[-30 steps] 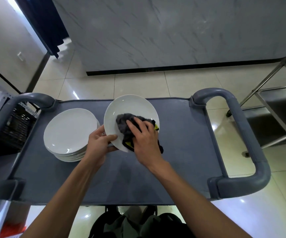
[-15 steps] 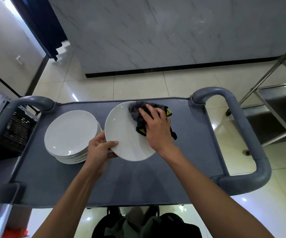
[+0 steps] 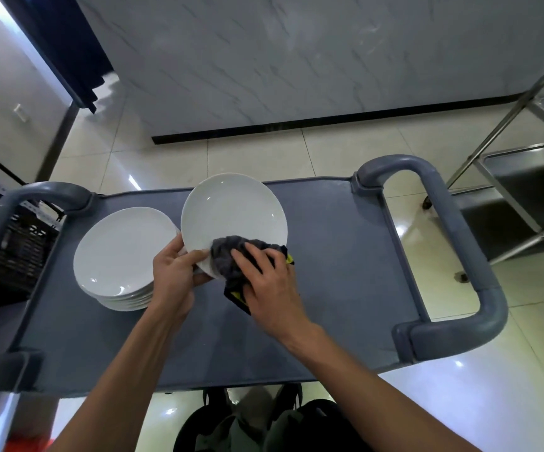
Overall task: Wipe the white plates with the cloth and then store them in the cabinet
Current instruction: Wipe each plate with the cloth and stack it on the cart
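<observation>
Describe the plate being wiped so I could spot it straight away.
On the grey cart, a stack of white plates sits at the left end. Just right of it, the left hand holds one white plate tilted up by its near rim. It alone is lifted, with the right hand pressing a dark grey cloth on it.

This looks like a commercial kitchen or restaurant back area. A grey plastic service cart [image 3: 329, 256] carries a stack of white plates [image 3: 120, 256], a stainless-steel rack [image 3: 525, 177] stands at the right, and glossy floor tiles [image 3: 264, 154] meet a marble-patterned wall [image 3: 296, 60].
</observation>
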The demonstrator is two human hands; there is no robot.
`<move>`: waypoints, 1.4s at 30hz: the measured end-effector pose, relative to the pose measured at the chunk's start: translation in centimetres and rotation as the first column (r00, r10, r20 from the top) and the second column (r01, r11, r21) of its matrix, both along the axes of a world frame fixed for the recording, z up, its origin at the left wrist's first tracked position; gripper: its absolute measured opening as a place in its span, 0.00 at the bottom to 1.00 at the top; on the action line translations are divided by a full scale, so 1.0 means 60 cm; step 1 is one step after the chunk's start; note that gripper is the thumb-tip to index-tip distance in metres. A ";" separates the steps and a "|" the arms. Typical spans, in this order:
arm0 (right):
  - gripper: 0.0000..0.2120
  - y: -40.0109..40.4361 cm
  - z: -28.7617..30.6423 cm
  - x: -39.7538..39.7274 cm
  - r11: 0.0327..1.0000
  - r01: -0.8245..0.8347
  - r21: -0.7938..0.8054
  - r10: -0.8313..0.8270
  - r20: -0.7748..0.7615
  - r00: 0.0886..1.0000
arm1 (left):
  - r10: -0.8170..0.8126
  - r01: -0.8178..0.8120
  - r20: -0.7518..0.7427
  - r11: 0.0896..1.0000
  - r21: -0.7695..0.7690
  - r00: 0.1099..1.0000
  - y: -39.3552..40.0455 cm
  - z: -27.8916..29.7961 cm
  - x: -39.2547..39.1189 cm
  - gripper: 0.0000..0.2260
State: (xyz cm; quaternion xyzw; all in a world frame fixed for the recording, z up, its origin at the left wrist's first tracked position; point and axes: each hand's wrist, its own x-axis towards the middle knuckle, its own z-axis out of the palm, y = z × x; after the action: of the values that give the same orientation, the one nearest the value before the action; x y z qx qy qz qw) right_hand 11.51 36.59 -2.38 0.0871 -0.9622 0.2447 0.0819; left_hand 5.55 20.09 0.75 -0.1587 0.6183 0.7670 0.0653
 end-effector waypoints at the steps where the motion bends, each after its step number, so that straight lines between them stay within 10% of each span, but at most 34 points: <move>1: 0.27 -0.004 0.002 0.004 1.000 -0.024 -0.007 0.024 -0.014 1.000 | 0.001 -0.002 -0.009 1.000 -0.004 1.000 -0.001 0.003 0.000 0.17; 19: 0.28 0.063 0.023 -0.087 0.980 0.150 0.132 -0.149 -0.014 0.989 | -0.112 0.115 0.046 0.992 -0.061 0.993 -0.022 -0.014 0.031 0.18; 32: 0.31 -0.014 0.036 -0.053 0.989 -0.134 0.057 0.140 -0.133 0.981 | -0.220 0.221 0.033 0.974 -0.040 0.975 -0.012 -0.021 0.053 0.23; 42: 0.27 0.030 0.067 -0.114 0.984 0.111 0.139 -0.093 -0.131 0.987 | -0.167 0.166 0.063 0.986 0.009 0.984 -0.034 -0.018 0.067 0.18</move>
State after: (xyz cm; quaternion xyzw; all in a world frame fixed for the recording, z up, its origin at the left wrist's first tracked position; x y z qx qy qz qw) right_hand 4.68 38.38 1.62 0.0583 -0.9737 0.1635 0.1474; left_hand 9.54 18.07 -0.35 -0.1306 0.6256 0.7545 0.1490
